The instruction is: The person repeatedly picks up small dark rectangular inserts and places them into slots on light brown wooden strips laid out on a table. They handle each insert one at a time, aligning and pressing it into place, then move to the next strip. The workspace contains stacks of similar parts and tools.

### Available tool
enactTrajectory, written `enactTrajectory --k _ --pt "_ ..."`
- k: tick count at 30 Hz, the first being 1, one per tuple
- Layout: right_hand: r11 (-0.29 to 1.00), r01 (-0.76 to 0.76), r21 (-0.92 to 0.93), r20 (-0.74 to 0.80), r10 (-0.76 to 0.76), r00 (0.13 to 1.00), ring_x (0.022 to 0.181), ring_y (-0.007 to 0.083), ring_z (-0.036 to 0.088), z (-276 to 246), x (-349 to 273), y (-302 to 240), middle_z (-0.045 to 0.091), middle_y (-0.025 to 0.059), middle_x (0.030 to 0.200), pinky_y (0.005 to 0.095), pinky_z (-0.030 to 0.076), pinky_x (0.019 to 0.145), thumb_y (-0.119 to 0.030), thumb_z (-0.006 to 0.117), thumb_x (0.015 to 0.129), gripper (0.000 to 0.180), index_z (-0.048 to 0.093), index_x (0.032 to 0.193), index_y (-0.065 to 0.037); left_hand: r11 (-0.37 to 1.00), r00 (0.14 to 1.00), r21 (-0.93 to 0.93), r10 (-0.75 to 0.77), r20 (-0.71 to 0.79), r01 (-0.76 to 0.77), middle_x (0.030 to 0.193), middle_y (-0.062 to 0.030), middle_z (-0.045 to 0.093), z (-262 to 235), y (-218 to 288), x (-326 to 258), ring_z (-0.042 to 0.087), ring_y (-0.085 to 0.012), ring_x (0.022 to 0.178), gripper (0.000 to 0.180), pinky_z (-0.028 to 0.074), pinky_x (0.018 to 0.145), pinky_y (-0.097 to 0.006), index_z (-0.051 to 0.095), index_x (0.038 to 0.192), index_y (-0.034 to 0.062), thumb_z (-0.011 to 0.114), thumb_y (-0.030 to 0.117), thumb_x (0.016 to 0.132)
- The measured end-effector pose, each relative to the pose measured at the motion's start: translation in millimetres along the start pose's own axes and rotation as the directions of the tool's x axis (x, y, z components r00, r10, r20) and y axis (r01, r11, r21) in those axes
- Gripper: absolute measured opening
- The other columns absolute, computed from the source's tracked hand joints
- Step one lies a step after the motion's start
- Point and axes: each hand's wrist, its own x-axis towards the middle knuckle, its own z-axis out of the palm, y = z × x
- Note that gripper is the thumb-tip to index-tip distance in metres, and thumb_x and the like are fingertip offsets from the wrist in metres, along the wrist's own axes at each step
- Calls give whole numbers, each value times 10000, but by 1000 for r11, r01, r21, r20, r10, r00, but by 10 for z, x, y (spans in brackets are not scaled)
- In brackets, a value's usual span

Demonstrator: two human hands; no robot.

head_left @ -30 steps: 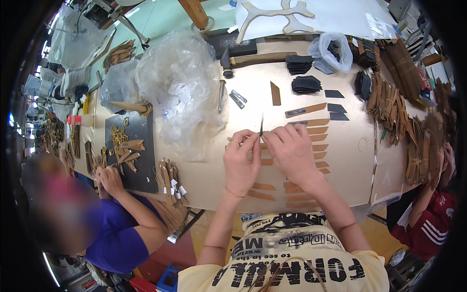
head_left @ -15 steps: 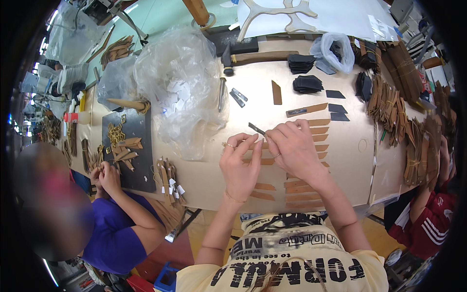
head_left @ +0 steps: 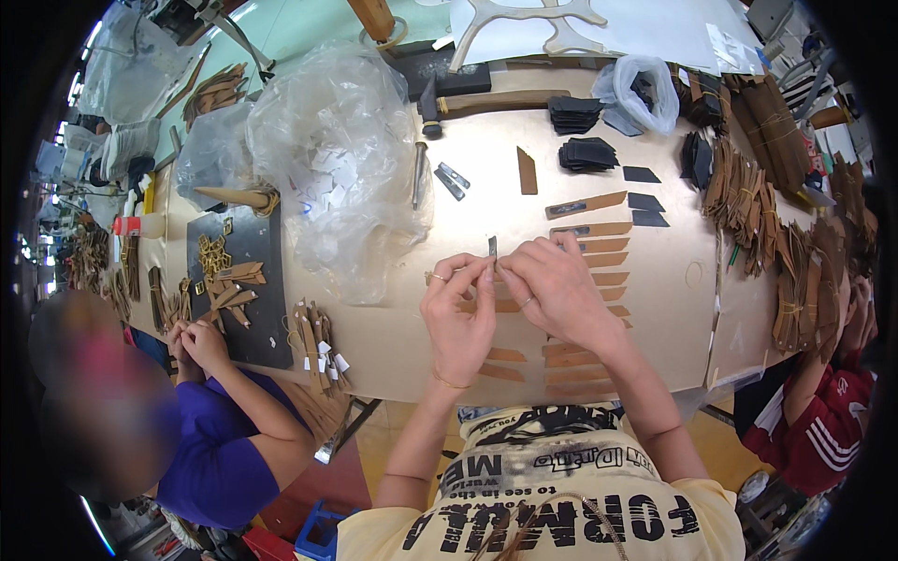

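A small narrow dark strip stands nearly upright between my fingertips, its lower end hidden by them. Thumb and index of my left hand pinch it from one side, and the closed fingers of my right hand meet it from the other. Under and beside my hands lie brown leather strips with slanted ends, set out in rows. One brown strip with a dark piece on its end rests just beyond my right hand. Farther off are two small dark strips with shiny faces.
Beyond my hands are a hammer, a metal punch-like rod and stacks of black pieces. A large clear plastic bag fills the left. Bundled brown strips lie right. A co-worker in purple sits left; another's red sleeve shows right.
The small dark strip has swung from a leftward slant to nearly upright. My left fingertips have come together with the right ones at its lower end.
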Motion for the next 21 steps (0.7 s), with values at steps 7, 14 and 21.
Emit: enactTrajectory --k 7,14,21 --pt "999 4 51 -112 2 994 781 217 597 89 34 18 612 43 789 379 392 823 -135 639 904 65 668 917 -78 994 996 -91 -60 -61 54 976 -66 648 46 -42 -30 521 -102 696 151 433 595 -245 740 1031 3 677 -9 894" --pt "997 -50 62 -94 56 994 798 209 607 63 65 55 634 34 809 369 408 808 -140 651 900 62 681 916 -88 962 971 -239 -173 -162 131 991 -47 639 -30 -165 9 518 -71 726 151 422 615 -221 737 1044 -9 665 -9 911" --pt "999 17 32 -130 -13 991 829 213 611 135 113 -65 635 39 831 363 407 806 -148 656 907 96 684 951 -66 994 985 -98 -60 -161 44 991 -55 642 23 -111 -19 550 -82 749 169 420 607 -231 747 1053 15 668 -14 907"
